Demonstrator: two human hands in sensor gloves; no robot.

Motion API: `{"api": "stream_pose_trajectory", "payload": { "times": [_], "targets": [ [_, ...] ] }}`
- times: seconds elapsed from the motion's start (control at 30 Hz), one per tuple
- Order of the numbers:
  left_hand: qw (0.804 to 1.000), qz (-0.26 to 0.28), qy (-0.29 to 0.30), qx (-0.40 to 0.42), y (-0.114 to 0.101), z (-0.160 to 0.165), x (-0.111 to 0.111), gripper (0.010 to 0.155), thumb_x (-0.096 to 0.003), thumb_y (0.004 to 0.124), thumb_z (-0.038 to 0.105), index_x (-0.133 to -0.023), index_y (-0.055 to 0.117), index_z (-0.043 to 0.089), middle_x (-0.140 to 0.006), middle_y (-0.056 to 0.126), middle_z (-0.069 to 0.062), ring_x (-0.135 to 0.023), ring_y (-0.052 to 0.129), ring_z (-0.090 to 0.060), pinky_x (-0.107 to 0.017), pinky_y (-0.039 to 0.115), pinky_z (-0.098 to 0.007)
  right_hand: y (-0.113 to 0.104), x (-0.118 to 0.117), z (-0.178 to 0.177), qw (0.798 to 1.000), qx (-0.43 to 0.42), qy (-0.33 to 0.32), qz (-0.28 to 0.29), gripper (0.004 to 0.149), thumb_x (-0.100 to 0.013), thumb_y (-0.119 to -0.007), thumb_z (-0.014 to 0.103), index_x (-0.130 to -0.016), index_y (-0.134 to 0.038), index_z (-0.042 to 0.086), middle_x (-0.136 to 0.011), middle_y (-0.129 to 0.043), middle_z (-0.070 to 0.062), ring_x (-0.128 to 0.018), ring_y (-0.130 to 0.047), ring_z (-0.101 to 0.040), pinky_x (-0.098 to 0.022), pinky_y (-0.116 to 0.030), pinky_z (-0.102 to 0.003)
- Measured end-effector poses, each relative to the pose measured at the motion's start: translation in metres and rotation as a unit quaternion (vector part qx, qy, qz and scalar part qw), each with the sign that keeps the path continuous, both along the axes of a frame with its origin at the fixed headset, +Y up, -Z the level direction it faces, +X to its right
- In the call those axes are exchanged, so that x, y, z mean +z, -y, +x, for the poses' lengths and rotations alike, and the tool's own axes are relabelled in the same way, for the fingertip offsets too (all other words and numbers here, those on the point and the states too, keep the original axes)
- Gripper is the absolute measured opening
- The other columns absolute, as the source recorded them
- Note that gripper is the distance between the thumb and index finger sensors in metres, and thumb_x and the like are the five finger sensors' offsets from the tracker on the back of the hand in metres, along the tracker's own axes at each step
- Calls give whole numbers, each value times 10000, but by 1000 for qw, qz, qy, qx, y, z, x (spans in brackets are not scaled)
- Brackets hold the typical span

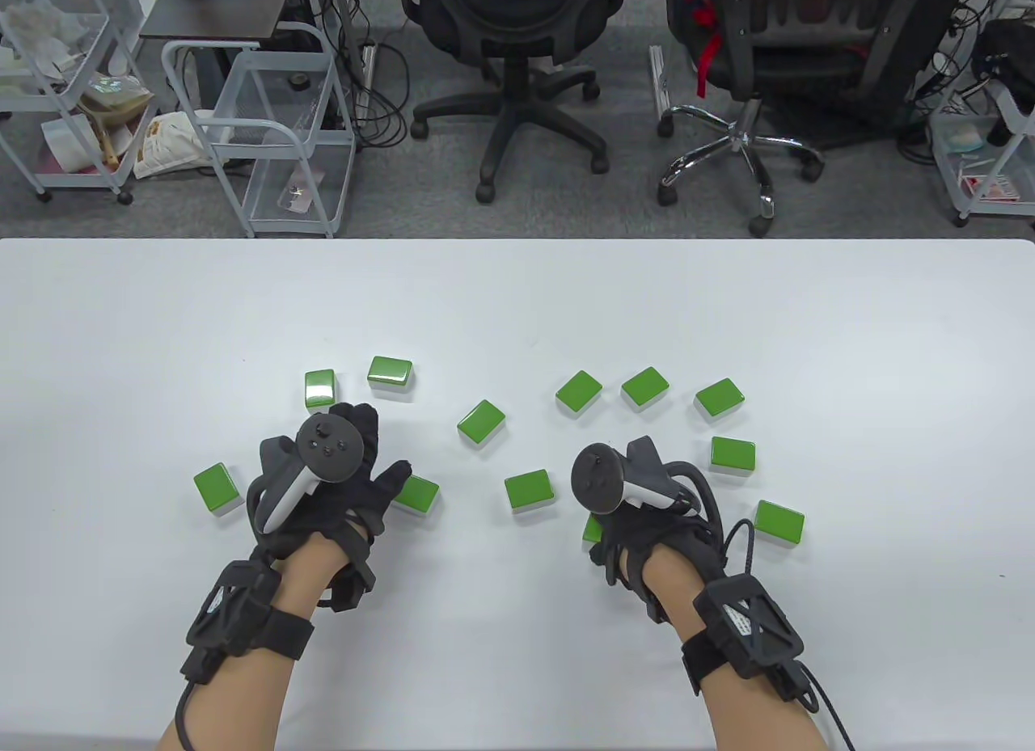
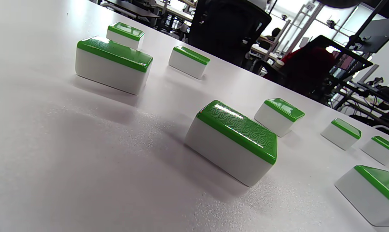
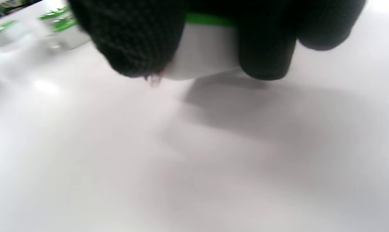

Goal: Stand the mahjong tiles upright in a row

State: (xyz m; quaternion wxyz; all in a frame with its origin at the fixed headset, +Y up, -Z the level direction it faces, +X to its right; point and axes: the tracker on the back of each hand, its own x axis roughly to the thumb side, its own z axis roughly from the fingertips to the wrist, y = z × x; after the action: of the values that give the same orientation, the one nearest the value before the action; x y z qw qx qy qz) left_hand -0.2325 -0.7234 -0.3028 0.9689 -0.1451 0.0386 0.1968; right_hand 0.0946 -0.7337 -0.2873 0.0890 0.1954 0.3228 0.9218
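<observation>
Several green-backed mahjong tiles lie flat and scattered on the white table [image 1: 517,314]. My right hand [image 1: 602,541] grips one tile [image 1: 593,529] near the table's front, mostly hidden under the hand. In the right wrist view its fingers [image 3: 133,42] pinch that tile's white sides [image 3: 204,48], at or just above the surface. My left hand [image 1: 380,444] hovers with fingers spread and holds nothing. Its thumb is beside a flat tile [image 1: 419,496]. The left wrist view shows no fingers, only flat tiles, the nearest [image 2: 233,141] ahead of it.
More flat tiles lie left [image 1: 218,488], middle [image 1: 481,422] and right [image 1: 779,522] of the hands. Beyond the table's far edge stand two office chairs [image 1: 517,72] and wire carts [image 1: 267,137].
</observation>
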Motion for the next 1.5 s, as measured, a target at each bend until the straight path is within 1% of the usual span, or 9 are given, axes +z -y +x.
{"api": "stream_pose_trajectory", "payload": {
  "times": [0.07, 0.27, 0.67, 0.77, 0.87, 1.0, 1.13, 1.23, 1.5],
  "targets": [
    [1000, -2, 1, -1, 0, 0, 0, 865, -293, 577, 694, -977, 172, 354, -1117, 147, 21, -1067, 160, -327, -775, 320, -574, 3, 8, -7, 998, 2, -26, -61, 769, -289, -881, 300, -931, -576, 6, -932, -668, -302, -674, -908, -413, -510, -735, -593],
    [1000, -4, 0, 1, 0, 0, 1, 865, -294, 577, 694, -978, 173, 353, -1117, 149, 20, -1066, 160, -328, -774, 321, -574, 4, 11, -13, 993, -10, -44, -109, 683, -299, -844, 273, -898, -643, 16, -880, -695, -313, -653, -966, -402, -486, -796, -566],
    [1000, -8, 0, -6, 1, 0, 1, 865, -293, 576, 695, -977, 171, 353, -1117, 148, 21, -1065, 159, -328, -774, 320, -573, 10, -5, 11, 989, -111, 11, -99, 557, -323, -821, 273, -850, -771, 102, -838, -857, -200, -585, -1038, -348, -442, -841, -536],
    [1000, -7, 0, -5, 0, 0, 2, 866, -293, 576, 695, -977, 170, 352, -1117, 149, 21, -1065, 159, -327, -774, 320, -573, -7, -6, 17, 989, -118, 14, -89, 585, -338, -811, 304, -871, -726, 79, -863, -822, -221, -617, -1005, -379, -448, -820, -555],
    [1000, -2, -2, -2, -2, -1, 2, 866, -293, 577, 694, -977, 171, 352, -1117, 150, 21, -1066, 160, -327, -774, 320, -573, -34, -8, 38, 991, -119, 64, -19, 618, -343, -824, 375, -861, -746, 47, -837, -849, -248, -578, -1021, -391, -424, -828, -561],
    [1000, -3, -2, 1, -2, -1, 2, 866, -294, 576, 695, -977, 169, 352, -1117, 147, 20, -1065, 158, -327, -774, 320, -573, -54, -11, 76, 985, 15, 162, 55, 656, -342, -820, 461, -826, -788, 19, -785, -907, -263, -510, -1062, -383, -373, -863, -560],
    [1000, -3, 1, 4, -2, 0, 1, 867, -295, 575, 695, -977, 166, 352, -1117, 145, 20, -1065, 156, -329, -774, 319, -573, -47, -10, 118, 925, 194, 298, 135, 711, -347, -777, 550, -781, -825, -11, -730, -943, -286, -443, -1087, -398, -293, -919, -561],
    [1000, -7, 7, 3, -1, 3, 1, 868, -294, 575, 696, -977, 164, 351, -1116, 144, 19, -1064, 155, -330, -774, 319, -574, -40, -12, 136, 893, 273, 321, 157, 788, -340, -746, 572, -831, -731, -45, -792, -858, -332, -525, -1036, -457, -283, -928, -572],
    [1000, -7, 9, 0, 0, 4, 0, 866, -295, 575, 693, -977, 164, 351, -1116, 144, 18, -1063, 152, -330, -773, 319, -576, 0, -19, 159, 884, 308, 337, 104, 866, -322, -725, 624, -856, -672, -55, -799, -837, -334, -520, -1035, -428, -292, -931, -547]
  ]
}}
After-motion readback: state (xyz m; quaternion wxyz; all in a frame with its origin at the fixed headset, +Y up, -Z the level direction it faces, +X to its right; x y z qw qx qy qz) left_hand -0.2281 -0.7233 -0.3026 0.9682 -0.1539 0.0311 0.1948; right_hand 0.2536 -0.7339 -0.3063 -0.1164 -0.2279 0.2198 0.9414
